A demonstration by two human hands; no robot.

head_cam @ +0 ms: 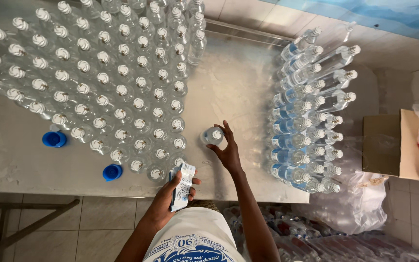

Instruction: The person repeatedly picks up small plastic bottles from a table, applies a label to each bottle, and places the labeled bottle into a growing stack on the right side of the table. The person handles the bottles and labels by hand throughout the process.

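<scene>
The right hand [229,153] is gripping a clear bottle [212,136] with a white cap, standing upright on the metal table [229,82] between a large block of upright bottles [98,82] and a stack of labelled bottles [306,116] lying on their sides. The left hand [168,201] is holding a bundle of blue-and-white labels [182,187] at the table's near edge. Two blue caps [54,139] are lying near the upright bottles.
</scene>
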